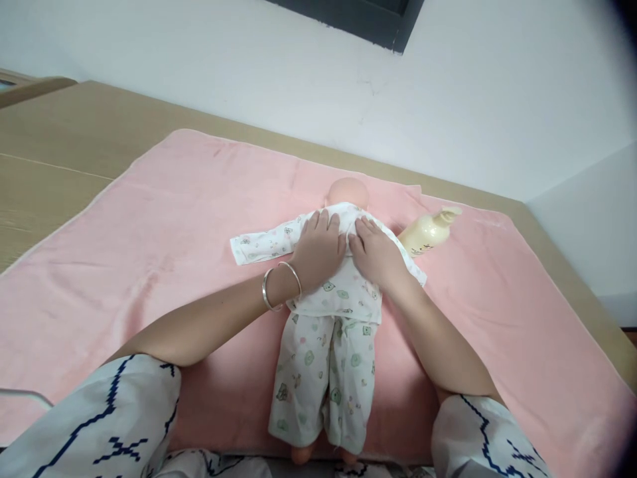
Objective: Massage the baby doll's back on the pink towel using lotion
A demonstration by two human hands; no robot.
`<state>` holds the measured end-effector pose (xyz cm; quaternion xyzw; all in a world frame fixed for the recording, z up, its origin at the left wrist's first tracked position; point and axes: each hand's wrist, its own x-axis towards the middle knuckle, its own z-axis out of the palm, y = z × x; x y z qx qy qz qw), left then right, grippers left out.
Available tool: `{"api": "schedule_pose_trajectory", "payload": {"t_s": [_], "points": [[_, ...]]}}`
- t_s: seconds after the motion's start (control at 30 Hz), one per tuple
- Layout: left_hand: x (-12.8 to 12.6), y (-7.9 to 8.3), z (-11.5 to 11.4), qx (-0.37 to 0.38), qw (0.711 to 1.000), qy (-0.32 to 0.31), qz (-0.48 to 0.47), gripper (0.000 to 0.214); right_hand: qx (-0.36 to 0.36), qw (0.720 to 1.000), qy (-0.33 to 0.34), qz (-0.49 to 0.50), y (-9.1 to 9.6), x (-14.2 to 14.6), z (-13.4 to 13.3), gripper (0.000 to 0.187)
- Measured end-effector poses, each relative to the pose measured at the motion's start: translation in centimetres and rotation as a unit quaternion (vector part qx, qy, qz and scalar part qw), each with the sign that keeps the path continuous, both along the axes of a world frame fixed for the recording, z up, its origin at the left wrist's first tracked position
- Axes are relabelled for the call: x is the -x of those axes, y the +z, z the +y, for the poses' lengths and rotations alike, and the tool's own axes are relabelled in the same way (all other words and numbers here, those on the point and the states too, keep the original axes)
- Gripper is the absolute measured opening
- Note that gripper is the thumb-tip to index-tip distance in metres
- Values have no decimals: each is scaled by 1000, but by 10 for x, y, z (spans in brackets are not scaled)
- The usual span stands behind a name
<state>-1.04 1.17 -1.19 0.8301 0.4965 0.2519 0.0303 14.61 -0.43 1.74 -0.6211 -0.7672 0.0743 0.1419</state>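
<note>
A baby doll (348,192) lies face down, its bare head away from me and its feet toward me. It wears a white printed top (343,295) and matching trousers (304,365). My left hand (321,249) rests flat on the upper left of its back, fingers stretched out. On the upper right of the back lies my right hand (375,252), also flat, with its thumb near my left hand. Neither hand holds anything. The doll's left-side sleeve stretches out sideways; the right-side one is partly hidden by my right arm.
A pale yellow pump bottle (428,231) lies tilted on the pink blanket (199,199), right of the doll. Under the blanket is a wooden table (70,133), with a white wall (199,60) behind it. A white cable (24,393) shows at the lower left.
</note>
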Motion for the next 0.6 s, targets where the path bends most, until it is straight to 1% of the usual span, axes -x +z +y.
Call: {"api": "schedule_pose_trajectory", "payload": {"t_s": [0.1, 0.17, 0.23, 0.3, 0.37, 0.4, 0.47, 0.6], "points": [[-5, 1, -13, 8, 1000, 13, -5, 50, -29, 999, 19, 14, -7, -8, 17, 59], [-3, 2, -11, 2, 1000, 10, -6, 49, -39, 999, 19, 5, -10, -6, 17, 60], [2, 4, -2, -10, 1000, -11, 9, 45, -37, 999, 4, -11, -10, 2, 8, 60], [8, 7, 11, -15, 997, -54, 54, 40, -35, 999, -6, -22, -8, 13, -6, 60], [13, 9, 20, -5, 992, -80, 94, 39, -33, 999, -7, -26, -5, 21, -18, 58], [14, 9, 23, 2, 992, -78, 99, 38, -30, 999, -5, -25, -3, 23, -21, 57], [12, 8, 21, 7, 996, -52, 76, 39, -21, 1000, -1, -12, -1, 20, -20, 56], [0, 1, -3, -13, 1000, -1, 15, 47, -13, 999, 2, 36, -4, -2, 7, 56]]}}
